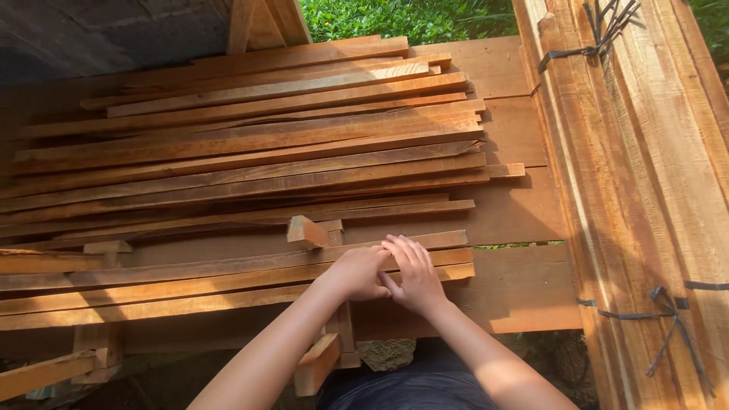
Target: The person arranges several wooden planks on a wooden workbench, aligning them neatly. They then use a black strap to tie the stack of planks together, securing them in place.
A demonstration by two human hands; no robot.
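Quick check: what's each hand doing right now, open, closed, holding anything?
Left hand: curled closed on the wooden slat.
Right hand: fingers extended, resting open on the same slat.

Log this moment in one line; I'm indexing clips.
left hand: on slats | right hand: on slats | wooden slats: stacked on planks

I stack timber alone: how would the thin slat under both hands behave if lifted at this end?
The slat is long and thin, so it would probably sag. It looks rough-sawn, so likely not slippery. Flat-sided, it should not roll.
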